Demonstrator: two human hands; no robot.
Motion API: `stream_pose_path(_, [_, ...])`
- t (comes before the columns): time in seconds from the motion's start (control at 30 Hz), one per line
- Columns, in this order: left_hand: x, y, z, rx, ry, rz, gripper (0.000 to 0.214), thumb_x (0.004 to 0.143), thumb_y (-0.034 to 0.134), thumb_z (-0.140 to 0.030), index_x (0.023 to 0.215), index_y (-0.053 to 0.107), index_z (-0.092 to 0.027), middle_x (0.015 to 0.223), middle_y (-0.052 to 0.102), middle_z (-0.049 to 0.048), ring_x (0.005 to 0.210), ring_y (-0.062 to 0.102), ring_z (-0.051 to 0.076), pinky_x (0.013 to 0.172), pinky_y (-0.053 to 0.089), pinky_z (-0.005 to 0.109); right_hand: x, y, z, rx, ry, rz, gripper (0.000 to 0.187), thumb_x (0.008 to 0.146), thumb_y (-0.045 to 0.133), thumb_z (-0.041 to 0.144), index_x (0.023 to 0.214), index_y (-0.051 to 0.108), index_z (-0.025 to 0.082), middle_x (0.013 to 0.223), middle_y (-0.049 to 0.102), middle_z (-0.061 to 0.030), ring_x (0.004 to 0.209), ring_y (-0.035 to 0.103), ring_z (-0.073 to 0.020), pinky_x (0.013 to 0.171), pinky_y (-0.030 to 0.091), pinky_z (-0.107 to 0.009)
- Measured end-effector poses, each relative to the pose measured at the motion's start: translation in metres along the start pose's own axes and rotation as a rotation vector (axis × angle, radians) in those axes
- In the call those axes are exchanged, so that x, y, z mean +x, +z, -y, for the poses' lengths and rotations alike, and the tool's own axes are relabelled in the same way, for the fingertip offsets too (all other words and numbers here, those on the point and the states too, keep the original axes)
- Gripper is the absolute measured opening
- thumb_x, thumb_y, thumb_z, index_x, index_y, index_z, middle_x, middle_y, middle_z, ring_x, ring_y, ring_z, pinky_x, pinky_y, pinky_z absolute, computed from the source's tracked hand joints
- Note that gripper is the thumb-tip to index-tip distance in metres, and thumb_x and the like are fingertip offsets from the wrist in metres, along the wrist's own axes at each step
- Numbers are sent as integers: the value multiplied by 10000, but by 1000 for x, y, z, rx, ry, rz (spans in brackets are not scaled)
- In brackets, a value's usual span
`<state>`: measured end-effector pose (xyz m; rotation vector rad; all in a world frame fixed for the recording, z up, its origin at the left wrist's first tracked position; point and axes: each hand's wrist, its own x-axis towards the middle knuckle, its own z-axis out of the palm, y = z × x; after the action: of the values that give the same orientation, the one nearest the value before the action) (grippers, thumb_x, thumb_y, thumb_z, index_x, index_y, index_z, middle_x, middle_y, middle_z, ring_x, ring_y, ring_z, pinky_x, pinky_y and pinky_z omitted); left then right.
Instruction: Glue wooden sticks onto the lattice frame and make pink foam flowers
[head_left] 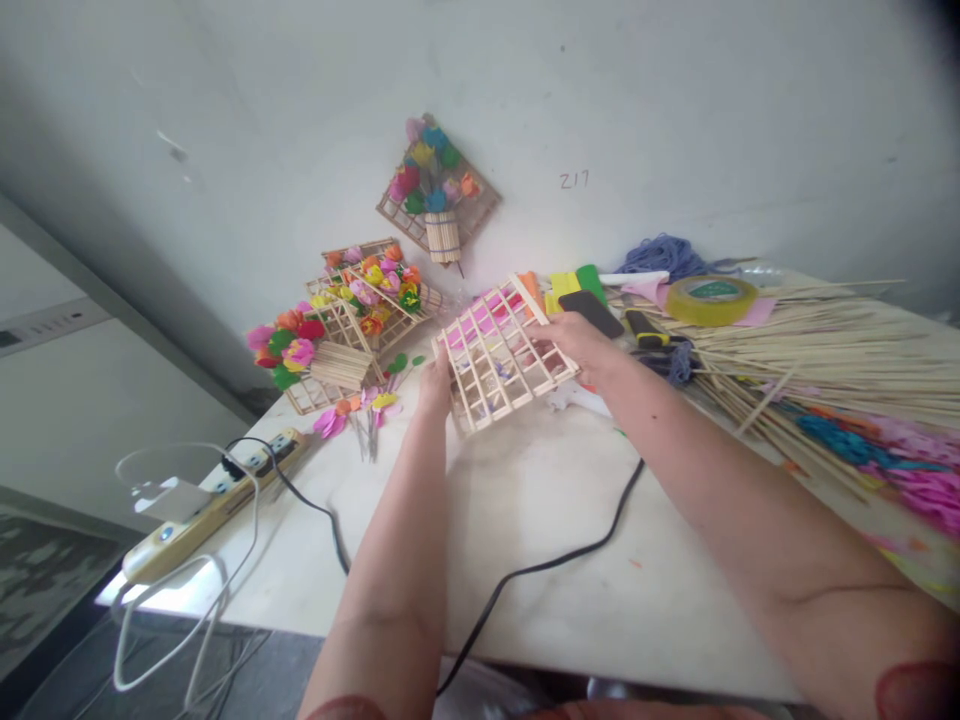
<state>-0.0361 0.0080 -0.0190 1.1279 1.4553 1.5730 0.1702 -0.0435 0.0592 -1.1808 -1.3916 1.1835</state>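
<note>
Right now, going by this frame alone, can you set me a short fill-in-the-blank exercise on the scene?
The left hand and right hand together hold a ___ grid.
The cable crossing the table is ___.
The power strip lies to the ___ of both hands.
A flower piece is set against the ___.
Missing words: wooden, black, left, wall.

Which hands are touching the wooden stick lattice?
Touching, both. The head view shows the left hand closed on the lattice at its left edge and the right hand clasping its right edge.
</note>
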Motion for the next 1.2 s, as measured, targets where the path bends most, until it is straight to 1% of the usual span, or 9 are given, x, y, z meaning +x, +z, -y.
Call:
stream_pose_path(0.07, [-1,-5,-11,200,1,-91,484,713,455,-644,655,529,-170,569,557,57,579,561,181,563,407,292,4,4,-6,55,0,-22,231,759,512,233,912,634,108,737,664,-109,601,619,-188,421,443,-253])
stream_pose_path(0.13, [-5,-9,-26,378,146,-249,440,707,506,-606,752,557,-171,744,618,109,785,589,230,674,416,316,7,8,-12,99,-7,-51,239,742,505,214,915,633,110,748,670,-108,598,619,-183,405,425,-237])
stream_pose_path(0.17, [-7,-9,-34,441,239,-276,427,708,519,-588,793,572,-173,855,628,129,894,572,247,737,409,328,9,10,-14,115,-5,-65,243,736,503,212,915,633,111,752,673,-106,597,619,-181,400,417,-231])
stream_pose_path(0.23, [-13,-8,-48,517,386,-154,404,703,545,-558,823,606,-178,971,625,131,991,535,253,816,389,339,11,13,-19,135,7,-90,244,727,502,215,907,630,114,759,678,-102,603,621,-182,397,410,-226])
stream_pose_path(0.37, [-20,-2,-54,568,515,353,321,642,650,-465,819,655,-197,914,654,70,885,566,201,799,403,301,10,18,-24,147,29,-146,257,716,495,223,912,628,122,760,680,-89,611,622,-190,416,424,-241])
stream_pose_path(0.43, [-20,1,-48,617,519,432,296,609,687,-416,815,662,-204,879,660,53,818,576,186,773,412,297,9,19,-25,155,34,-156,284,713,482,213,938,630,124,754,680,-86,608,620,-192,423,428,-247])
stream_pose_path(0.7, [-11,9,-27,540,604,367,77,649,623,-233,710,661,-208,947,667,36,895,589,171,818,422,293,14,21,-31,148,34,-174,325,727,444,214,990,606,115,782,680,-105,616,628,-190,437,434,-249])
stream_pose_path(0.93, [-10,12,-29,638,711,345,40,608,667,-236,635,661,-208,867,667,34,891,582,179,909,368,335,15,21,-34,77,11,-181,325,713,465,220,992,590,108,811,681,-112,651,633,-192,440,443,-245])
stream_pose_path(1.2, [-11,15,-34,745,677,317,32,578,651,-204,602,671,-212,832,648,26,858,577,187,850,390,319,16,21,-35,112,-9,-190,233,682,521,219,889,605,152,760,674,-65,622,609,-166,401,408,-213])
